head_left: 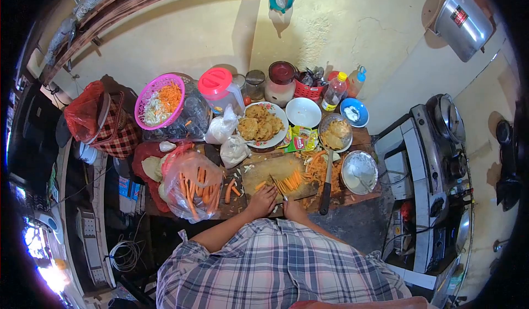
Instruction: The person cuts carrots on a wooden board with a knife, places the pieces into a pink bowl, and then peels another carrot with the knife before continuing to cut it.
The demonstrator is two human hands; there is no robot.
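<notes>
A wooden cutting board point(259, 169) lies in front of me on the table. My left hand point(261, 202) is closed over a piece of carrot point(260, 185) at the board's left part, fingers bent against it. In my right hand point(296, 210) is the handle of a knife point(278, 185), mostly covered by the fingers. Its blade points away from me, close beside the left fingertips. Cut carrot sticks point(292, 181) are piled just right of the blade. Whole carrots fill a clear plastic bag point(182, 171) left of the board, and loose carrot pieces point(230, 192) lie between.
Behind the board stand a plate of fritters point(271, 139), a white bowl point(303, 112) and a pink-lidded jug point(216, 88). A pink basket point(161, 118) holds shredded vegetables. To the right are a long turner point(327, 185), a batter bowl point(350, 168) and a stove point(421, 138).
</notes>
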